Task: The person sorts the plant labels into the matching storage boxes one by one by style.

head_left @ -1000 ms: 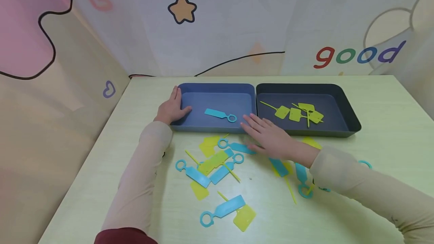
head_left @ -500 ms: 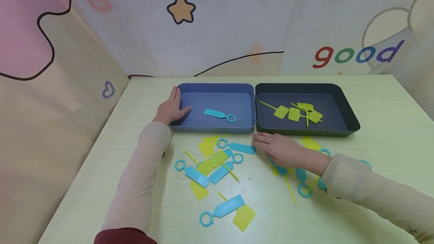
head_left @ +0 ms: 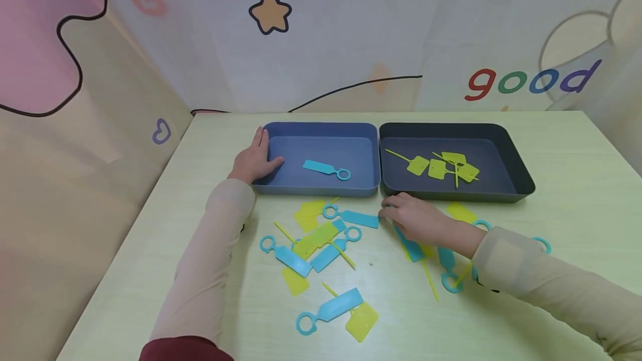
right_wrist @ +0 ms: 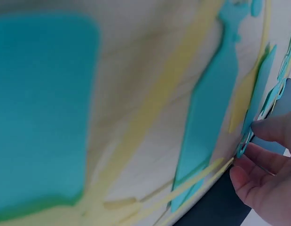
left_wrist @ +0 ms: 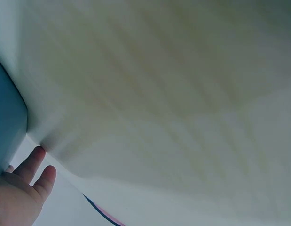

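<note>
My left hand (head_left: 252, 160) rests on the left wall of the blue tray (head_left: 321, 190), thumb over the inside and straight fingers along the outside. In the left wrist view, the fingers of that hand (left_wrist: 16, 200) extend beside the tray wall. In front of the trays, my right hand (head_left: 420, 220) has its fingers curled at the upper end of a blue ring-ended tag (head_left: 411, 245). The right wrist view has thumb and fingers of this hand (right_wrist: 272, 176) pinching around a small blue ring; the contact is partly hidden. One blue tag (head_left: 321, 167) lies in the blue tray.
Adjoining the blue tray on the right is a dark tray (head_left: 516, 171) with several yellow tags (head_left: 437, 169). Blue and yellow tags overlap on the table before the trays, among them a blue tag (head_left: 340, 305) over a yellow tag (head_left: 363, 322). A printed cloth (head_left: 351, 27) hangs behind.
My right hand has moved from the front of the blue tray down and right, and its fingers have curled at the blue tag. The left hand keeps its place.
</note>
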A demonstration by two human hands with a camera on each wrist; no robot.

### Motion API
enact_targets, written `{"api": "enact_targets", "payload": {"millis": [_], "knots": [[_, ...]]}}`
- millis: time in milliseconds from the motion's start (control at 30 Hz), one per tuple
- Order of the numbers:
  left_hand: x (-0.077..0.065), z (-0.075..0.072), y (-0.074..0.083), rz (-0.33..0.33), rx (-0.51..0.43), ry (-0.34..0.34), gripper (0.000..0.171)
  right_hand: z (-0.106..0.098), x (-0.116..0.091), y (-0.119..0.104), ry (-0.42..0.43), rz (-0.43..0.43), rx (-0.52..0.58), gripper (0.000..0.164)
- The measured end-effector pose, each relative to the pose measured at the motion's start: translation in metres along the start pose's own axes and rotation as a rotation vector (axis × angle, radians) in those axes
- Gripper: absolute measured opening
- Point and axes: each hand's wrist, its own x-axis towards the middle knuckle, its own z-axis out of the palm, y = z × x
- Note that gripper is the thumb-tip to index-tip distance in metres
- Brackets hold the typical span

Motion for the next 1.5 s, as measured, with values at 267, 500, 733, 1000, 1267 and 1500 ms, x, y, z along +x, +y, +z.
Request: {"api": "enact_targets", "payload": {"millis": [267,500,733,1000,1267,1500], "knots": [[-0.001,-0.002,0.002,-0.001,-0.002,-0.004,0.086,-0.001,0.003,-0.002,0.006,0.171,0.123,0.022],[0.000,-0.001,0.002,-0.005,0.011,0.000,0.086,-0.004,0.005,-0.006,-0.011,0.328,0.154,0.021],[0.000,-0.001,0.002,-0.005,0.009,-0.001,0.086,-0.006,0.003,-0.006,-0.071,0.383,0.171,0.019],[-0.001,-0.001,0.001,-0.004,0.004,-0.001,0.086,-0.013,0.002,-0.003,-0.177,0.412,0.199,0.013],[0.000,0.000,0.000,-0.001,0.000,0.000,0.086,-0.026,0.006,0.003,-0.298,0.416,0.271,0.012],[0.000,-0.001,0.001,-0.001,-0.006,-0.003,0.086,-0.042,0.010,0.022,-0.469,0.333,0.609,0.011]]}}
